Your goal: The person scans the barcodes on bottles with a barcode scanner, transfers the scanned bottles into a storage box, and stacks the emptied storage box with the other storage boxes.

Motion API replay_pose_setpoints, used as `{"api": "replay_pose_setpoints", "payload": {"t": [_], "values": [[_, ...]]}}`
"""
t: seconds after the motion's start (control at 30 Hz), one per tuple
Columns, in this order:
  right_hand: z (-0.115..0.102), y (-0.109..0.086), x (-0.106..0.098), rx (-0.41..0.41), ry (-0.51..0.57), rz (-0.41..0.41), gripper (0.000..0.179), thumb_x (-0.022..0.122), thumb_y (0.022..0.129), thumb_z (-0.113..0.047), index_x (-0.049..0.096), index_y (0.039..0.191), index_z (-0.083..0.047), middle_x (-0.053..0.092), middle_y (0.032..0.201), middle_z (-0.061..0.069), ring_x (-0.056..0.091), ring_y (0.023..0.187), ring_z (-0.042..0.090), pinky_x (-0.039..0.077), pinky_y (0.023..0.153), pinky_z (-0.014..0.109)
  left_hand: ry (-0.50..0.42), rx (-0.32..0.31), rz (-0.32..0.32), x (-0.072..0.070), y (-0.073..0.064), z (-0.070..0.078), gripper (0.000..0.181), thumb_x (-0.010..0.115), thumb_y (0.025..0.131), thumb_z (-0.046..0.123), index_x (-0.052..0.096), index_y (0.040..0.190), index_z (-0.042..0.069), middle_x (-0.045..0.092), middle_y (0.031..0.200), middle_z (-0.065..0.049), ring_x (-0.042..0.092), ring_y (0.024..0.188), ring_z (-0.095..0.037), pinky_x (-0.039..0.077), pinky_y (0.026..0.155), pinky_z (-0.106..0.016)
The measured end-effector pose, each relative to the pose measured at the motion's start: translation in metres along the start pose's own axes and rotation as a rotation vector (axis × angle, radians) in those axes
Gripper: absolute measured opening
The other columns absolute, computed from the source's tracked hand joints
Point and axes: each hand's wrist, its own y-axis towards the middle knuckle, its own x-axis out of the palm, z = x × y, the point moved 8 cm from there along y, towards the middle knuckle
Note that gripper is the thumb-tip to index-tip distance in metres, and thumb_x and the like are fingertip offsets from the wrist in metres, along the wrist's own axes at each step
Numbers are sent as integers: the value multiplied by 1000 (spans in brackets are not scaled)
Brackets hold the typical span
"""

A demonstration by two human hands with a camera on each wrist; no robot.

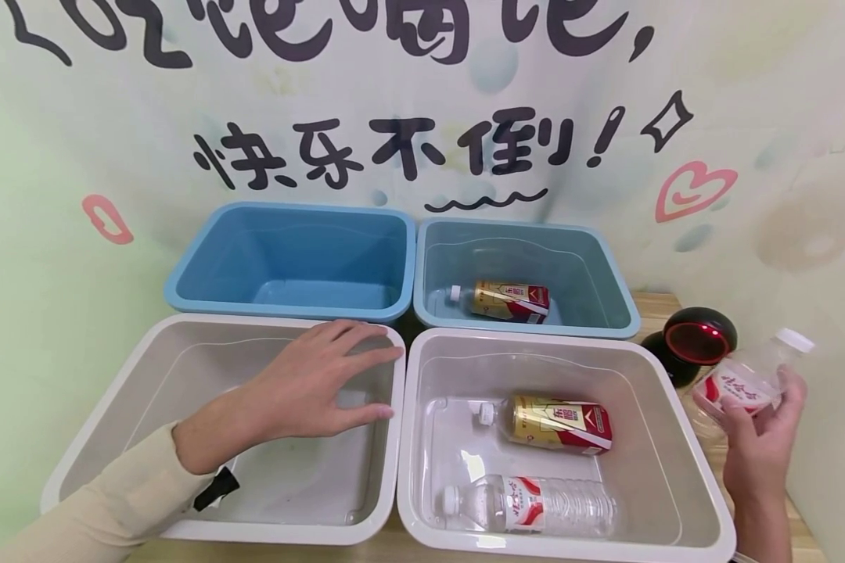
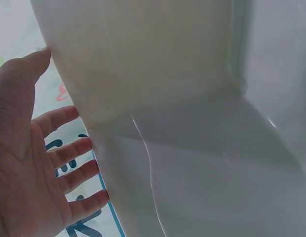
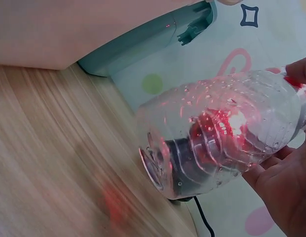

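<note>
At the right, my right hand point(image 1: 760, 453) grips a clear plastic bottle point(image 1: 735, 389) with a white cap and a red-and-white label. The bottle is tilted in front of a black scanner point(image 1: 697, 336) that glows red; in the right wrist view, the red light shines through the ribbed bottle point(image 3: 217, 138). My left hand point(image 1: 317, 375) reaches over the front left white bin point(image 1: 289, 477) with its fingers spread. Its fingertips point(image 2: 84, 145) are right at the bin's rim in the left wrist view, and nothing is in its palm.
The front right white bin point(image 1: 648, 414) holds a gold-and-red labelled bottle point(image 1: 559, 424) and a clear water bottle point(image 1: 535, 504). Behind it, a teal bin point(image 1: 577, 266) contains another gold-and-red bottle point(image 1: 510, 301), beside a blue bin point(image 1: 289, 254). A printed wall cloth point(image 1: 366, 86) hangs behind.
</note>
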Motion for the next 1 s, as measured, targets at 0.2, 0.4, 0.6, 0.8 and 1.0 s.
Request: {"api": "replay_pose_setpoints", "payload": {"t": [0.2,0.4,0.6,0.8,1.0], "values": [[1,-1,-4,-18,-195,34,78,59,90,21,38,156,-14,55,140,14,66,114,19,64,77,20,-1,-3,1,0,0,-1,69,66,92,71,61,149,34,56,155,-1,53,141,-27,49,117,-54],[5,0,-9,-5,-259,64,82,64,87,22,38,156,-16,58,138,11,65,111,18,62,80,15,3,-2,1,-1,0,-1,69,66,92,71,61,149,34,56,156,-1,53,142,-28,49,116,-54],[9,1,-9,-2,-260,79,88,66,85,24,36,157,-17,60,136,11,62,112,19,60,82,13,10,4,13,-2,1,-1,70,66,92,72,61,149,34,56,155,-1,54,142,-28,48,117,-53],[9,1,-9,-17,-393,78,92,73,82,19,35,156,-20,60,132,5,63,110,13,57,82,8,3,9,5,0,2,-1,68,64,93,72,61,149,35,56,155,0,53,141,-27,48,117,-53],[7,4,-3,-39,-485,93,93,77,80,15,35,155,-22,59,130,2,61,110,12,55,83,5,-7,-4,0,1,0,-2,68,64,93,72,60,149,35,56,155,-1,53,142,-28,48,117,-54]]}}
